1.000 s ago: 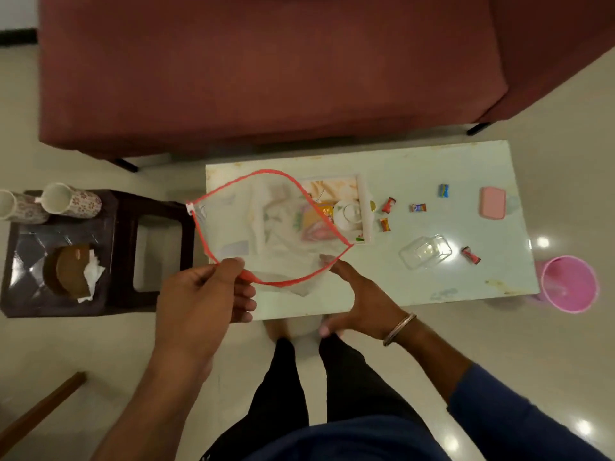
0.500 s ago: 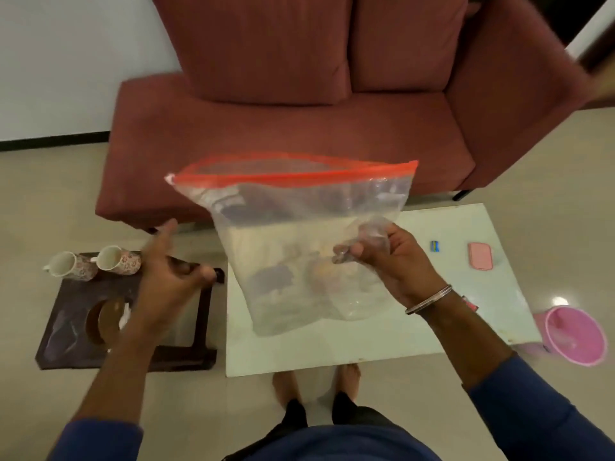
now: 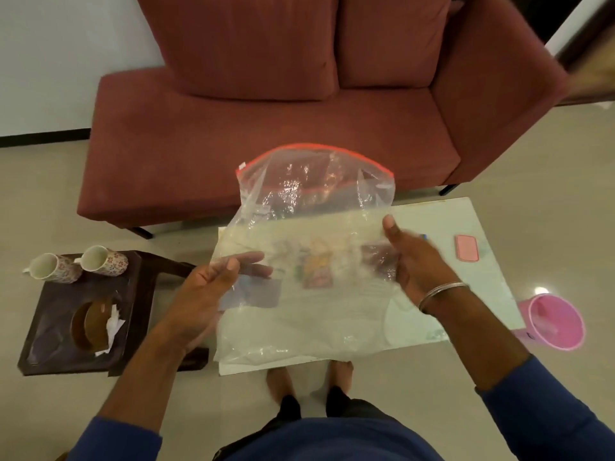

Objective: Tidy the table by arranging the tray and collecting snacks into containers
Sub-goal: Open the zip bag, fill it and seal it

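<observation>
A large clear zip bag (image 3: 309, 227) with a red seal strip hangs in the air above the pale table (image 3: 492, 294), its mouth up and bulging open. My left hand (image 3: 216, 284) holds its left side, fingers partly behind the plastic. My right hand (image 3: 412, 261) presses its right side, thumb up, fingers seen through the film. Through the bag I see blurred shapes of the tray and snacks on the table. A pink lid (image 3: 467, 248) lies on the table at the right.
A dark side table (image 3: 139, 294) at the left carries two flowered mugs (image 3: 104, 259), a brown plate and a crumpled tissue. A pink bucket (image 3: 554, 322) stands on the floor at the table's right end. A red sofa (image 3: 266, 111) is behind. My bare feet are below the table edge.
The bag has dropped lower and its mouth has bulged open. My left hand, which was off the bag half a second ago, now holds its left side. The view tilted up from the table.
</observation>
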